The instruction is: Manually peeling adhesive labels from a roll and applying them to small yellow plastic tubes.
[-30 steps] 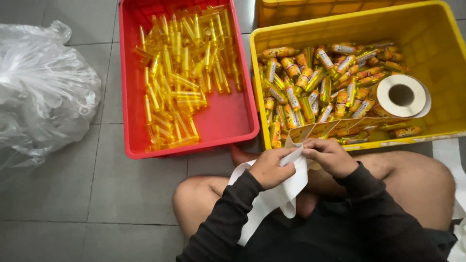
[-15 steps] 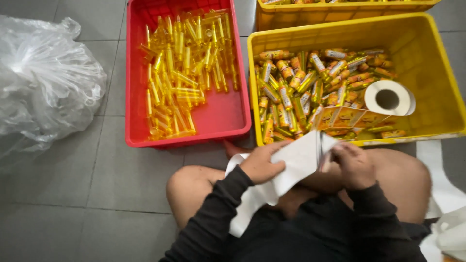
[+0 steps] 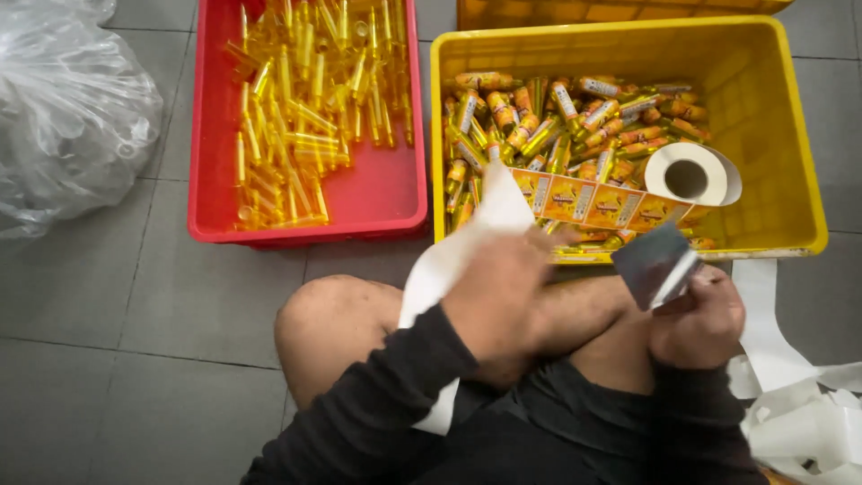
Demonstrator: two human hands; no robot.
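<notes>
Left hand (image 3: pixel 498 301) grips white backing strip (image 3: pixel 449 260), right hand (image 3: pixel 700 319) pinches a peeled label (image 3: pixel 654 262) (fingers closed)

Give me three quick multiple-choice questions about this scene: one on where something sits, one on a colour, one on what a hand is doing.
1. Where does the label roll lie?
A. in the red bin
B. in the yellow bin
C. on the floor

2. What colour is the bin with the bare, unlabelled tubes?
A. red
B. blue
C. green

3. What is the right hand doing?
A. resting open and empty
B. pinching a peeled label
C. gripping a tube

Answers: 1 B, the roll rests on labelled tubes in the yellow bin. 2 A, the red bin holds them. 3 B, the peeled label sticks up from its fingers.
</notes>
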